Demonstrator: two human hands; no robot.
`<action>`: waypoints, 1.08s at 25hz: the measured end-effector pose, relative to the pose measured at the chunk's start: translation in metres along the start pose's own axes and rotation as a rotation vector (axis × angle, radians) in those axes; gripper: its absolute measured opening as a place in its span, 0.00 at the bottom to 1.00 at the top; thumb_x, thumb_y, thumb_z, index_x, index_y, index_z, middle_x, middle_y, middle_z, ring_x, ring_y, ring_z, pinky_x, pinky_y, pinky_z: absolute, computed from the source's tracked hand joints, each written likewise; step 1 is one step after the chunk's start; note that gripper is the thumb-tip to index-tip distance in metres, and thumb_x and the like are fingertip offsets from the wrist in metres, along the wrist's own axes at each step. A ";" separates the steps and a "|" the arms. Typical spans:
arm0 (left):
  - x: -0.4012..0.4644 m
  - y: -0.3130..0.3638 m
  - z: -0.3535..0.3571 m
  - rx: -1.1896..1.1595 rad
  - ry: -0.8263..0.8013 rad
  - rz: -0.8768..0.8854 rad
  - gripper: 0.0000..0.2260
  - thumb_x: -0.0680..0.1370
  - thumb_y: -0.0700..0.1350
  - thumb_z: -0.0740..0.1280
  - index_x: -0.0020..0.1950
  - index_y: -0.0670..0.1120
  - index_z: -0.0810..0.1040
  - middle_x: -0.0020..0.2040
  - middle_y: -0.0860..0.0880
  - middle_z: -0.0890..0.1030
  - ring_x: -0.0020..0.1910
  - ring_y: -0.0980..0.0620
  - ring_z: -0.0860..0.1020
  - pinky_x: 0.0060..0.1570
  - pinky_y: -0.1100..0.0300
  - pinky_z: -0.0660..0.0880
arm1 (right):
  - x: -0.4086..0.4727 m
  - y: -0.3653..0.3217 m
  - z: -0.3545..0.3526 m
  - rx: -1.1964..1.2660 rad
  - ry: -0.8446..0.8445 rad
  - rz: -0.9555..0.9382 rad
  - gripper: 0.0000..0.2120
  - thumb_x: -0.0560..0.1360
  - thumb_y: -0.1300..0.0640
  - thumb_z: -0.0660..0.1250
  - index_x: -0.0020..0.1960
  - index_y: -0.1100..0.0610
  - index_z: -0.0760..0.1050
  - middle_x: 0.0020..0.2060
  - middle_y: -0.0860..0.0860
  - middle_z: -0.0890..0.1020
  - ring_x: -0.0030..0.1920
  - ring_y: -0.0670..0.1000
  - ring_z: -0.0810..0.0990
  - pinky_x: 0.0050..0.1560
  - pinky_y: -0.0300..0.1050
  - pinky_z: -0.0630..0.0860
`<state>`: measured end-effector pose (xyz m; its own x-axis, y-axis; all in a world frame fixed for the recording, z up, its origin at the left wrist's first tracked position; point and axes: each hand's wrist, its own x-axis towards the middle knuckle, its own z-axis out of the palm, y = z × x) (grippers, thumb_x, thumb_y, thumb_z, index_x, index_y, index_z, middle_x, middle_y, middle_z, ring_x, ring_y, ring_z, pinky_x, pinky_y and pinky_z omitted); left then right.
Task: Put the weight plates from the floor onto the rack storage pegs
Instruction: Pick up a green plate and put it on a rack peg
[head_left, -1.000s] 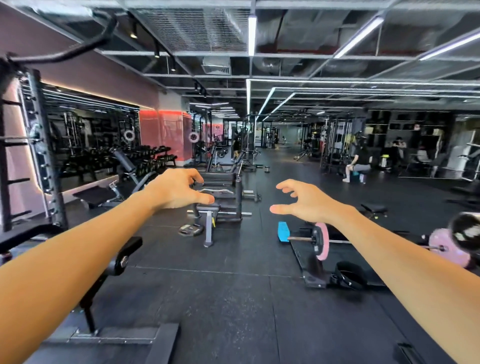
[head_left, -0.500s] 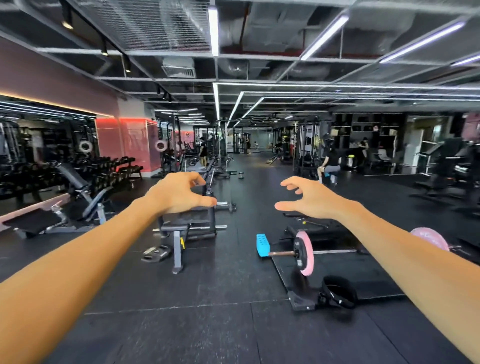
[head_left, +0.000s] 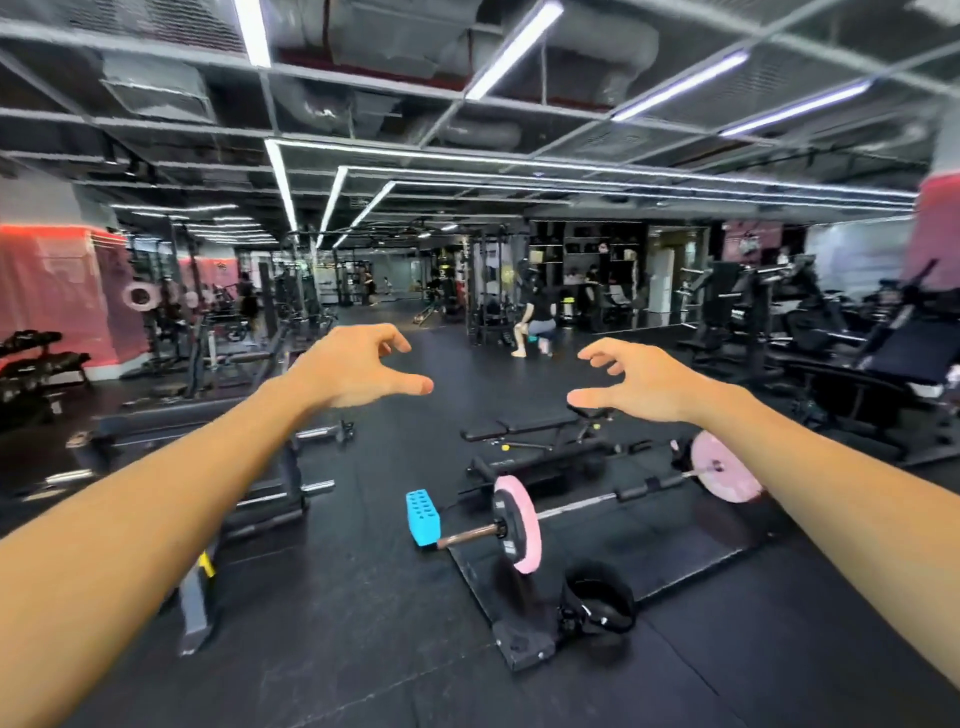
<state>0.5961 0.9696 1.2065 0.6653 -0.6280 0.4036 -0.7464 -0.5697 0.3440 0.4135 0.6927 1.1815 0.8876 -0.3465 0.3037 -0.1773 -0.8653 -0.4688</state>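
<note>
Both hands reach out empty with fingers spread and loosely curved, the left hand (head_left: 358, 366) and right hand (head_left: 641, 384) level with each other. The near pink weight plate (head_left: 519, 525) stands on edge on its barbell (head_left: 587, 503) on the floor, below and between them, slightly nearer the right hand; the bar runs off rightward to a second pink plate (head_left: 724, 467)

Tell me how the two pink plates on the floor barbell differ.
The near pink plate is seen almost edge-on, with its dark hub side showing; the far pink plate turns its broad pink face to the camera. A bare sleeve sticks out past the near plate to a blue block; nothing similar shows beyond the far plate, whose outer edge is hidden by the right forearm. Both are pink, upright, and on the same barbell.
</note>
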 end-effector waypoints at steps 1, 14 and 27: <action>0.033 -0.001 0.013 -0.011 -0.016 0.035 0.28 0.65 0.65 0.74 0.61 0.55 0.77 0.60 0.52 0.79 0.59 0.51 0.76 0.64 0.52 0.71 | 0.018 0.014 -0.001 -0.011 0.008 0.038 0.33 0.70 0.39 0.71 0.70 0.48 0.67 0.67 0.49 0.72 0.65 0.52 0.71 0.65 0.50 0.69; 0.376 0.136 0.245 -0.233 -0.264 0.454 0.27 0.68 0.65 0.73 0.64 0.57 0.75 0.64 0.52 0.76 0.61 0.49 0.74 0.64 0.50 0.70 | 0.134 0.273 -0.090 -0.196 0.236 0.471 0.32 0.70 0.40 0.72 0.70 0.48 0.67 0.65 0.50 0.73 0.63 0.53 0.73 0.62 0.47 0.69; 0.569 0.415 0.459 -0.369 -0.475 0.853 0.29 0.68 0.65 0.73 0.65 0.56 0.74 0.62 0.52 0.76 0.61 0.49 0.74 0.61 0.51 0.71 | 0.115 0.500 -0.221 -0.297 0.465 0.863 0.32 0.67 0.39 0.74 0.67 0.50 0.71 0.60 0.49 0.77 0.59 0.49 0.76 0.65 0.44 0.69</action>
<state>0.6710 0.1319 1.1895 -0.2070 -0.9353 0.2870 -0.8761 0.3077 0.3711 0.3327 0.1404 1.1650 0.1660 -0.9451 0.2814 -0.8316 -0.2875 -0.4751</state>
